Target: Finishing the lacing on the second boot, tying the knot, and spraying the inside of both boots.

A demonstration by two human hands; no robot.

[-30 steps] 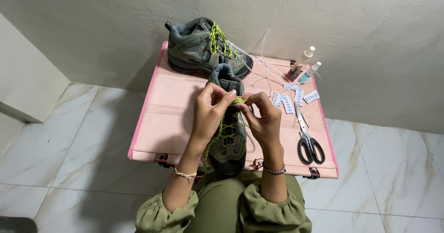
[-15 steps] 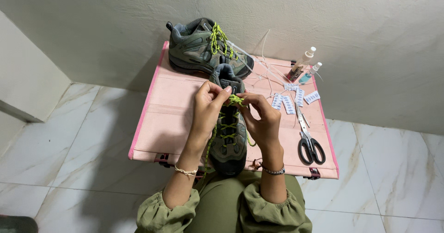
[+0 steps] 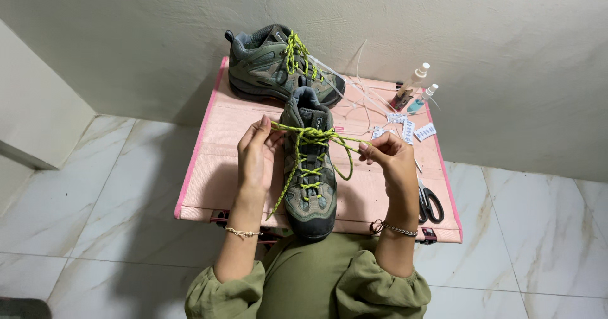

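Observation:
A grey-green hiking shoe (image 3: 310, 186) stands on the pink folding table (image 3: 215, 167), toe toward me. Its yellow-green lace (image 3: 315, 135) is knotted near the ankle, and both hands pull the lace loops sideways. My left hand (image 3: 255, 154) pinches the left loop beside the shoe. My right hand (image 3: 391, 160) pinches the right loop, which curves down past the shoe's side. A loose lace end hangs down the left side of the shoe. The matching second shoe (image 3: 275, 65) lies on its side at the table's back edge.
Black-handled scissors (image 3: 429, 202) lie at the table's right edge. Two small spray bottles (image 3: 415, 88), several white packets (image 3: 405, 129) and thin white strings (image 3: 361, 91) sit at the back right. A plaster wall rises behind; marble tile floor surrounds the table.
My hands were close together over the shoe's ankle, working the lace. Now they have moved apart, drawing the loops out to left and right.

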